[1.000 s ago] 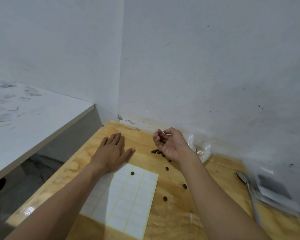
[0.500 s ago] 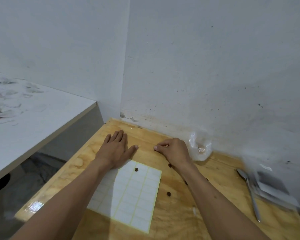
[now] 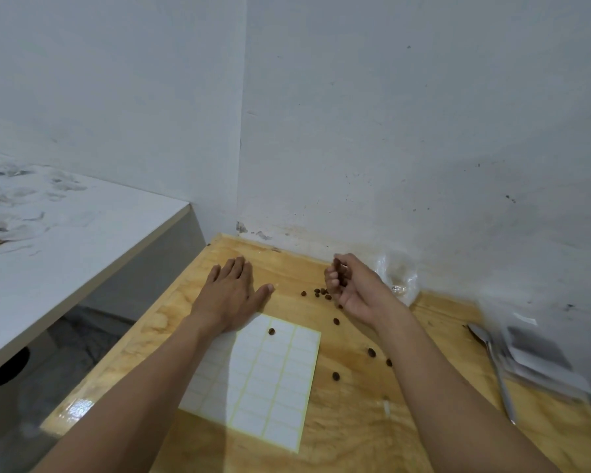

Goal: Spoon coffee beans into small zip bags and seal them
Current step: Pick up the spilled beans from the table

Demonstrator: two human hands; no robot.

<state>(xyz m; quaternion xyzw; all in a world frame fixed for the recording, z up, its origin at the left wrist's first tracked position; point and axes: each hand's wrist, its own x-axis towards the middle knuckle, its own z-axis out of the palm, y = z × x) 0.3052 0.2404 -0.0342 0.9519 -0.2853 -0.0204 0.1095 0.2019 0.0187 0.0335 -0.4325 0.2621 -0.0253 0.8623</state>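
Left hand [image 3: 231, 295] lay flat, palm down on the plywood tabletop [image 3: 355, 421], fingers straight and together, thumb splayed toward the right; heel of the hand overlapped the top-left corner of the label sheet [image 3: 263, 380]. It held nothing.

Right hand [image 3: 350, 285] was turned palm-up and cupped, fingers curled inward, its edge on or just above the table. Dark spots showed inside the curl, probably beans, but too small to confirm, so whether it grasped anything I couldn't tell.

Coffee beans [image 3: 319, 292] were loose on the table: a small cluster just left of the right hand, between the two hands. More were scattered toward the camera along the right forearm. One lone bean [image 3: 272, 331] sat on the label sheet near its top edge.

A crumpled clear plastic bag [image 3: 398, 278] sat against the wall just beyond the right hand, something pale inside.

A metal spoon [image 3: 492, 363] lay flat at the right side of the table, bowl toward the wall, untouched. Just right of it sat a stack of small zip bags [image 3: 543, 356], blurred, near the table's right edge.

A white counter [image 3: 65, 240] stood off to the left, apart from the table and higher.
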